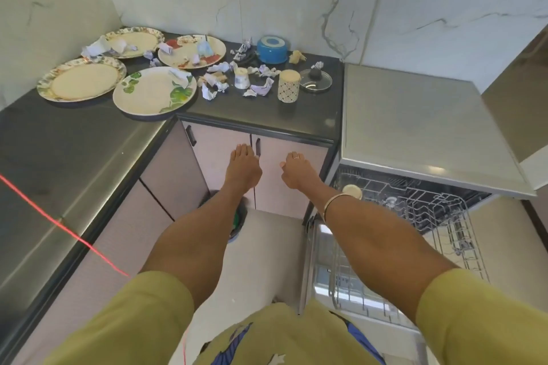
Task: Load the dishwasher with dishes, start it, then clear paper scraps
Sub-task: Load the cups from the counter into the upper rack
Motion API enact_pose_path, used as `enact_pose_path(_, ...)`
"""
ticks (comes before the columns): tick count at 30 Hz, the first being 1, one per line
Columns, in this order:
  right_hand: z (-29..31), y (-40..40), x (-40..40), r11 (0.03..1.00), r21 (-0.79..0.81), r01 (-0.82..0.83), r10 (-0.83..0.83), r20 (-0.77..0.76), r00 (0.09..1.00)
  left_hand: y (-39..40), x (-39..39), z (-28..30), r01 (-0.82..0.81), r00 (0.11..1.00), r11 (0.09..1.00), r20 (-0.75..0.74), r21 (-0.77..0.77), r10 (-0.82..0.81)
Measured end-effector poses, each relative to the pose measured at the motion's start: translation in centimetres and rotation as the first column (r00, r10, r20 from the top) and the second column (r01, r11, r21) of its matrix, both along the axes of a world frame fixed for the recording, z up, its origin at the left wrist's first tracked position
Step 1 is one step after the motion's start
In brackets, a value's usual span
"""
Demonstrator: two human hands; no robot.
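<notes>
Meanwhile, we reach both arms forward at mid-frame, toward the counter (74, 157), with nothing in either hand. Our left hand (242, 167) is flat, fingers together and extended; our right hand (296, 170) is loosely curled, holding nothing, a ring on one finger. Both hang in front of the cabinet doors (284, 169), short of the dishes.

Four plates (84, 80) sit in the upper left of the frame, some with paper scraps (262, 87) on them; more scraps lie scattered among two cups (288, 85), a blue pot (272, 49) and a glass lid (315, 81) at upper centre. They look gathered there for loading.

At right, the dishwasher (421, 124) stands open, its rack (444, 210) pulled out to receive them. One pale cup (352, 191) already sits in it. We judge the loading barely begun, and the scraps must come off the plates.
</notes>
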State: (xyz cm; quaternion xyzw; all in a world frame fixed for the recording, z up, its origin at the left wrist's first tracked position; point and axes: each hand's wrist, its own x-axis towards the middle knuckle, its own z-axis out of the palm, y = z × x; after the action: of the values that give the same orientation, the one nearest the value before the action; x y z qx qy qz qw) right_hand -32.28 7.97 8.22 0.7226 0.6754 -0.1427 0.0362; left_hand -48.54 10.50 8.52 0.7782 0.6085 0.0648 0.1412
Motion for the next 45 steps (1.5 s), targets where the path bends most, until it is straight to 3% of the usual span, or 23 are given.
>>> enact_pose_path(14,4.0,10.7,2.2,0.967,0.248,0.052,-0.029,-0.096,0.995,13.3,1.6,0.3,0.041,0.999,0.999,0.027,0.016,-0.042)
enact_pose_path(20,4.9,18.0,2.6,0.920,0.275,0.280,-0.188,-0.317,0.930,21.7,1.7,0.3,0.086,0.995,0.992,0.042,0.097,-0.090)
enact_pose_path(26,5.6,26.5,3.0,0.891,0.248,0.381,-0.277,-0.368,0.888,30.6,1.6,2.5,0.108,0.994,0.986,0.016,0.130,-0.111)
enact_pose_path(30,5.8,31.1,3.1,0.891,0.196,0.410,-0.330,-0.340,0.880,36.0,1.2,3.3,0.088,0.995,0.990,0.036,0.107,-0.092)
enact_pose_path(35,5.0,34.4,3.2,0.909,0.166,0.383,-0.349,-0.200,0.916,39.3,0.9,3.9,0.039,0.996,0.998,0.080,0.040,-0.042)
enact_pose_path(41,4.4,36.3,4.2,0.932,0.110,0.346,-0.341,-0.060,0.938,42.5,1.3,3.0,0.113,0.993,0.994,-0.032,-0.006,-0.113)
enact_pose_path(45,5.2,37.6,5.6,0.954,-0.018,0.299,-0.299,-0.029,0.954,43.8,1.7,1.7,0.123,0.990,0.984,-0.046,-0.130,-0.130)
